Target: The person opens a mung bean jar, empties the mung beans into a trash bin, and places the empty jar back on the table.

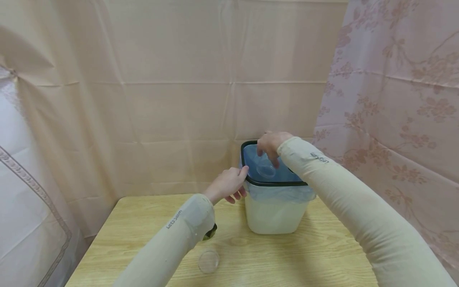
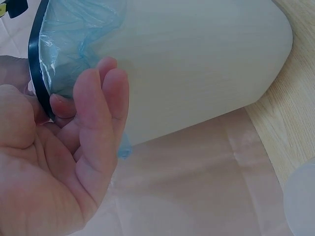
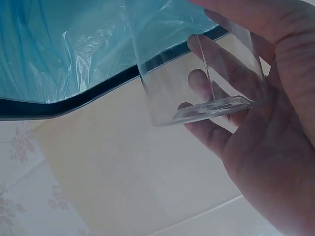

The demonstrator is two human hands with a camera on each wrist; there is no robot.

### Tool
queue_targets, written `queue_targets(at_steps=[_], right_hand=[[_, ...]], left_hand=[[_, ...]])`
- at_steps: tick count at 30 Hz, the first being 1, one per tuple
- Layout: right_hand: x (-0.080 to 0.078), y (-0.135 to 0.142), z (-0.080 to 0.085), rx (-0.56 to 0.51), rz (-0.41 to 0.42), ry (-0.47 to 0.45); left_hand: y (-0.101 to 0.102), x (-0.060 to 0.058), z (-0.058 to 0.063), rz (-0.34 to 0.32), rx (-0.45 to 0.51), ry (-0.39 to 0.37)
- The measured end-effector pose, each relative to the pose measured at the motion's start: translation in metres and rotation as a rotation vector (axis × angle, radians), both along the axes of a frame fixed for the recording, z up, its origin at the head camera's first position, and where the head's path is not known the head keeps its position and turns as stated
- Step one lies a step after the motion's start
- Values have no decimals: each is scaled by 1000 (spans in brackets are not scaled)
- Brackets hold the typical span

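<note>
A cream trash bin [image 1: 274, 217] with a black rim [image 1: 276, 183] stands on the table, lined with a light blue plastic bag [image 1: 252, 161] folded over its edge. My left hand [image 1: 227, 184] pinches the rim at its near left corner, with the other fingers beside the bag outside. Over the bin's mouth, my right hand [image 1: 273, 144] holds a clear cup [image 3: 170, 93]. The right wrist view shows thumb and fingers around its sides near the thick base. In the head view the cup's round mouth points down toward the bag.
A clear round container [image 1: 208, 261] sits on the wooden table [image 1: 244, 263] near the front, beside my left sleeve. Beige cloth [image 1: 172, 119] hangs behind the table and floral cloth [image 1: 401, 119] on the right. A small dark object [image 1: 210, 232] shows under the left sleeve.
</note>
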State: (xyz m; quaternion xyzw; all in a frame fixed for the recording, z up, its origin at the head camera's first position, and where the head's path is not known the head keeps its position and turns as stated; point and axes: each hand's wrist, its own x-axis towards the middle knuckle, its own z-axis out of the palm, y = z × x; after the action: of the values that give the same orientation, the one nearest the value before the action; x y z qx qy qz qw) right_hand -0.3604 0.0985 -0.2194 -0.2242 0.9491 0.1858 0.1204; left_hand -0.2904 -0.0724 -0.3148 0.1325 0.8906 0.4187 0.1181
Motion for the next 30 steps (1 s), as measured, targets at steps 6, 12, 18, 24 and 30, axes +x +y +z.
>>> queue_targets(at_steps=[6, 12, 18, 24, 30], right_hand=[[-1, 0, -1, 8, 3, 5], [-2, 1, -4, -21, -30, -5], [1, 1, -4, -34, -51, -24], [0, 4, -5, -55, -57, -35], [-3, 6, -5, -89, -35, -49]], left_hand=[[0, -1, -1, 6, 0, -3], [1, -2, -1, 5, 1, -3], [1, -1, -1, 3, -2, -1], [0, 0, -1, 1, 2, 1], [1, -1, -1, 1, 1, 6]])
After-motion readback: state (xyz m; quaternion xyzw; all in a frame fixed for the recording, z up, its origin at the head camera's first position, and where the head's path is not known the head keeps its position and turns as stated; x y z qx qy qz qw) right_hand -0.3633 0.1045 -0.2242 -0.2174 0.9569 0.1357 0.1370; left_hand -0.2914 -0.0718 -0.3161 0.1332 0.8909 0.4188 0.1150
